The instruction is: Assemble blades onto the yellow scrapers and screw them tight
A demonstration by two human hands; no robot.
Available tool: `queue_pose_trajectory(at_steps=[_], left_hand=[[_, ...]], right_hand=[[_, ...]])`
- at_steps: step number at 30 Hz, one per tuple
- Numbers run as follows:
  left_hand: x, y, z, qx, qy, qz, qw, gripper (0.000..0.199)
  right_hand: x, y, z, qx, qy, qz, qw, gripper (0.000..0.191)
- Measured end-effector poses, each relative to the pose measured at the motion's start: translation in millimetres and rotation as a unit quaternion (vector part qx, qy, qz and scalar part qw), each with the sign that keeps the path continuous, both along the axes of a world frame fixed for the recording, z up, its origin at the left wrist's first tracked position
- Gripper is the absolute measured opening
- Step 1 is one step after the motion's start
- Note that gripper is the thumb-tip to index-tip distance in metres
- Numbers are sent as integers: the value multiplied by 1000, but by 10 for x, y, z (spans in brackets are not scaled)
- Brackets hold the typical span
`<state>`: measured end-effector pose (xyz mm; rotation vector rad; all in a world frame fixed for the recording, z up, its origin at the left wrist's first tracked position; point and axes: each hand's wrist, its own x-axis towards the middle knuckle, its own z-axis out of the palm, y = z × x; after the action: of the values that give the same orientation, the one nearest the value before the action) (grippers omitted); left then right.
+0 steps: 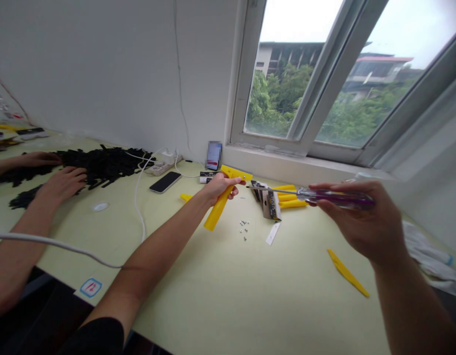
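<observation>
The person's left hand point(219, 188) is gripping a yellow plastic tool point(216, 209) near the middle of the table point(250, 305), its fingers point(231, 181) curling closely around the shaft just below a crosspiece; the right hand point(355, 219) is holding a screwdriver point(334, 198) level above the far part of the table, its fingers point(321, 189) pressed together around the clear purple handle; the steel tip is pointing left, ending just beside the crosspiece of the yellow tool; whether they are touching, I cannot tell.

A card pack point(267, 204) is lying beneath the shaft of the screwdriver, with a bundle of yellow pry tools point(290, 197) resting just beside it; small metal screws point(243, 229) are scattered between the yellow tool and a white tag point(272, 233); a loose yellow wedge point(348, 272) is lying toward the near right edge of the table.

Along the far edge, a phone point(165, 182) is lying near a power strip point(161, 167), with a white cable point(139, 202) running toward the near edge; at the left end of the table, a co-worker's two hands point(61, 185) are resting on a heap of black strips point(98, 165); a window point(324, 79) is letting in daylight above the table.
</observation>
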<state>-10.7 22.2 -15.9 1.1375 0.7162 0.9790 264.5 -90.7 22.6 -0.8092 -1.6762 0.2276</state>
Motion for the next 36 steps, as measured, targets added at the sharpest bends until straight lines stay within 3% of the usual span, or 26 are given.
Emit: queue_pose_trajectory(at_steps=[8, 17, 24, 28, 30, 33, 34, 36], left_hand=[[42, -22, 30, -30, 19, 47, 998, 6], [81, -58, 49, -31, 33, 39, 998, 8], [92, -68, 25, 17, 50, 40, 998, 7], [107, -31, -33, 52, 124, 63, 989, 8], [110, -4, -60, 66, 164, 81, 981, 10], [102, 27, -80, 83, 179, 97, 976, 11], [98, 32, -80, 89, 176, 97, 976, 11], [94, 33, -71, 100, 169, 97, 976, 10]], right_hand=[[8, -46, 72, 95, 25, -25, 995, 42], [-29, -45, 65, 67, 15, -22, 997, 39], [-80, -56, 48, 15, 52, -106, 993, 39], [-88, -94, 32, 16, -52, -268, 962, 42], [-92, -118, 41, 34, -120, -250, 960, 41], [-102, -150, 54, 67, -180, -129, 973, 43], [-106, -158, 53, 84, -195, -132, 968, 42], [-116, -172, 46, 115, -210, -205, 949, 35]])
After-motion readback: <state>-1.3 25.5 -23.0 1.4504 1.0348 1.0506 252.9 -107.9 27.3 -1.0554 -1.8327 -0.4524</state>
